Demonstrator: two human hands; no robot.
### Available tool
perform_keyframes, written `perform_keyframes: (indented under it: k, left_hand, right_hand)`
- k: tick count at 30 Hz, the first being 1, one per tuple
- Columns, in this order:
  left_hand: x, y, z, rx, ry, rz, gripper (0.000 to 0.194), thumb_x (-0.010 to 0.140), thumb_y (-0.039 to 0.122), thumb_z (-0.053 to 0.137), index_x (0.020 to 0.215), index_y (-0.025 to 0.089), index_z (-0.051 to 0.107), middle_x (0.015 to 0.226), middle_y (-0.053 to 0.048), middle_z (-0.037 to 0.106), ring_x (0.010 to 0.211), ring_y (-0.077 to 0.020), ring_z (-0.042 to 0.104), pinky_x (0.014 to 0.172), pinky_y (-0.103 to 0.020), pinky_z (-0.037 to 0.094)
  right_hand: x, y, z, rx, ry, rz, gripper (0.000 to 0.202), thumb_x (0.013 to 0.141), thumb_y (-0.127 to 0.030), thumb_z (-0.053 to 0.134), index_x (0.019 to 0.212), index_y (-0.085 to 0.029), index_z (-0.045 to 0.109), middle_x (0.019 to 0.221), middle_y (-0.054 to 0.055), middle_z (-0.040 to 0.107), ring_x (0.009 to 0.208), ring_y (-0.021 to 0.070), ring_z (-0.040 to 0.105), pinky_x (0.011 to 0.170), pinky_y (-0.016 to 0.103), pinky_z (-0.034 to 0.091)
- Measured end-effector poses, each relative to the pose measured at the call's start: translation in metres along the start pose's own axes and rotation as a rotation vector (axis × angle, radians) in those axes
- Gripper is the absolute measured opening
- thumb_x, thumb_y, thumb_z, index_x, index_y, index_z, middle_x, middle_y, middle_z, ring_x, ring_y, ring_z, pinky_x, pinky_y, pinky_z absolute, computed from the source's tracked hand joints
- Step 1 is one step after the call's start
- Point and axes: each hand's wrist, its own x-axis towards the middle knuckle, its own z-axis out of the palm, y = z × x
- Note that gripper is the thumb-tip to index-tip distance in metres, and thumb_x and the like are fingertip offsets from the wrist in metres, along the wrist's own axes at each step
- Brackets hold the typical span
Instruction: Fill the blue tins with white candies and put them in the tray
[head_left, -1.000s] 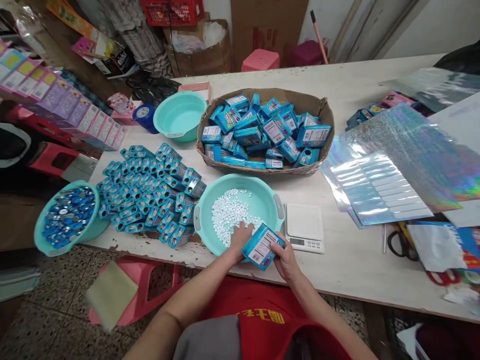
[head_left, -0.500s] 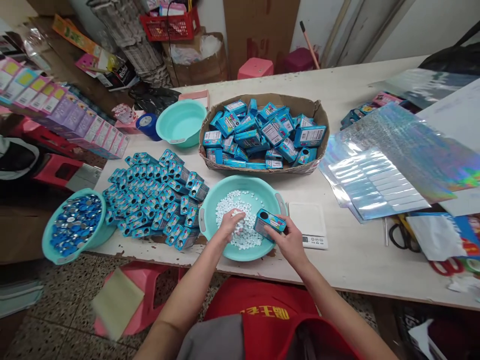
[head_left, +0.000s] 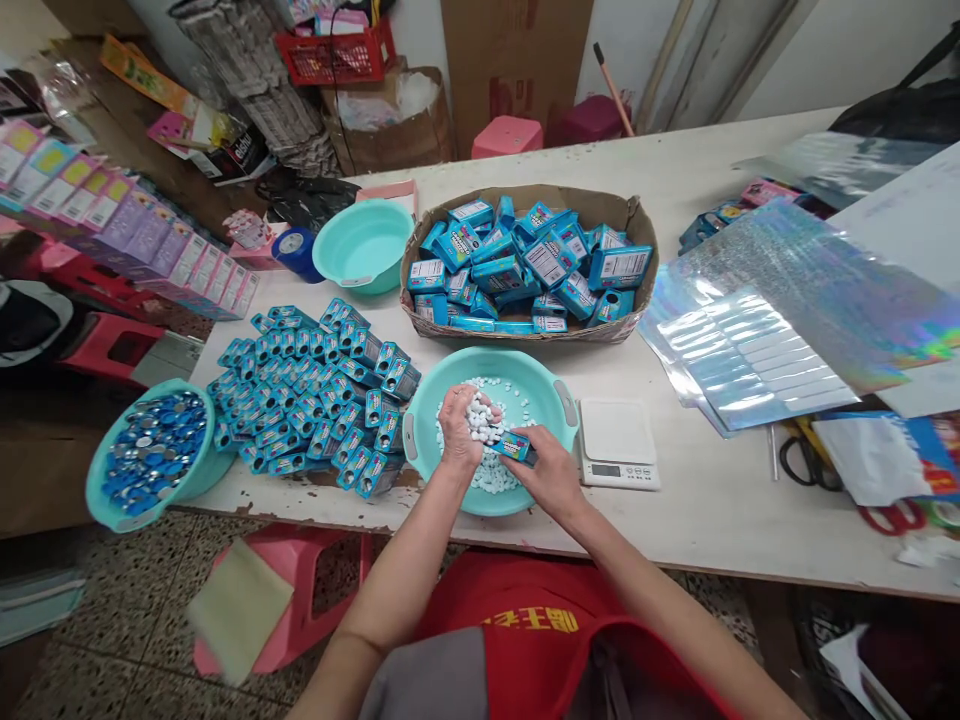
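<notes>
My left hand point(head_left: 459, 432) is cupped around a heap of small white pieces point(head_left: 481, 416), above the turquoise basin point(head_left: 544, 385) that holds more of them. Right beside it, my right hand point(head_left: 547, 470) grips a small blue box point(head_left: 513, 446), tilted with one end at the white pieces. Behind the basin, a cardboard tray point(head_left: 645, 215) is full of similar blue boxes point(head_left: 547, 258). Rows of blue boxes with round holes in their tops point(head_left: 300, 385) stand to the left.
A white scale point(head_left: 619, 440) sits right of the basin. A basin of blue and silver lids point(head_left: 154, 445) is at the far left, and another turquoise basin point(head_left: 360, 245) stands farther back. Shiny sheets point(head_left: 750, 340) and scissors point(head_left: 806, 460) lie on the right.
My left hand has lifted and turned up with a heap of white pieces in it. My right hand has moved left, bringing the blue box against them.
</notes>
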Motion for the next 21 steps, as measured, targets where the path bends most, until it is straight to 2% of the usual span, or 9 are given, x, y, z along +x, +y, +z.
perform_keyframes:
  k: [8,13,17,21]
  left_hand:
    - [0.0042,0.0044,-0.0007,0.026,-0.017,0.013,0.033,0.063,0.036,0.070,0.078,0.019,0.046,0.059,0.004,0.056,0.049,-0.0132,0.058,0.049,-0.023,0.045]
    - [0.0065,0.0056,-0.0003,0.044,-0.062,-0.019,0.030,0.062,0.031,0.068,0.077,0.020,0.045,0.059,0.004,0.057,0.051,-0.0140,0.059,0.049,-0.023,0.045]
    - [0.0055,0.0050,0.0032,0.056,-0.040,-0.010,0.028,0.064,0.032,0.068,0.079,0.019,0.049,0.058,0.003,0.057,0.052,-0.0142,0.060,0.050,-0.023,0.046]
    - [0.0054,0.0039,0.0076,0.071,0.000,0.055,0.030,0.066,0.034,0.069,0.072,0.018,0.045,0.055,0.005,0.054,0.049,-0.0115,0.056,0.050,-0.023,0.045]
  right_hand:
    - [0.0006,-0.0049,-0.0015,0.033,0.032,-0.040,0.027,0.080,-0.029,0.065,0.104,-0.022,0.058,0.098,0.007,0.062,0.094,0.0242,0.059,0.080,0.036,0.048]
    - [0.0035,-0.0038,-0.0024,0.047,0.006,-0.012,0.027,0.078,-0.031,0.067,0.102,-0.021,0.059,0.096,0.006,0.063,0.092,0.0243,0.060,0.078,0.036,0.048]
    - [0.0065,-0.0038,-0.0023,0.059,-0.003,-0.001,0.028,0.077,-0.029,0.068,0.102,-0.021,0.060,0.095,0.006,0.062,0.091,0.0237,0.060,0.078,0.035,0.048]
    - [0.0099,-0.0041,-0.0023,0.072,0.013,0.000,0.028,0.077,-0.030,0.067,0.103,-0.022,0.060,0.095,0.006,0.062,0.090,0.0231,0.061,0.077,0.035,0.049]
